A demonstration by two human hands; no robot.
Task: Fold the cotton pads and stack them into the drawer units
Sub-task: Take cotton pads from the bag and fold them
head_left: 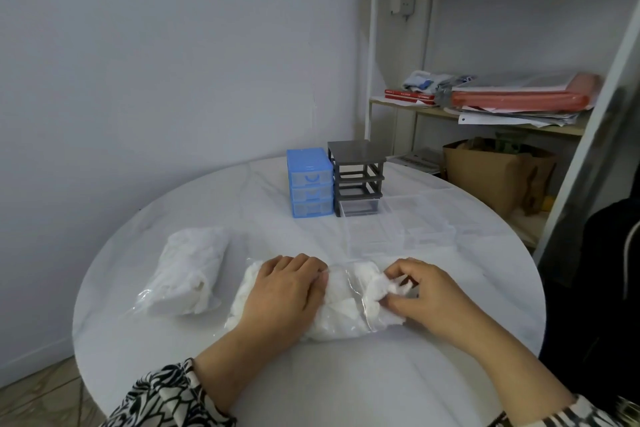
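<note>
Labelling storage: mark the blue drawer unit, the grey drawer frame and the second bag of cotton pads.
blue drawer unit (309,184), head view, front drawers
grey drawer frame (356,174), head view, front rails
second bag of cotton pads (188,270), head view, middle

Left hand (289,291) lies palm-down; right hand (420,295) fingers (398,276) apparently pinching.

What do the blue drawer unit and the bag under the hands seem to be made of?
The blue drawer unit looks like moulded plastic: an opaque blue frame with translucent drawer fronts. The bag under the left hand and right hand seems thin clear plastic film, glossy and creased, around soft white pads, probably cotton.
</note>
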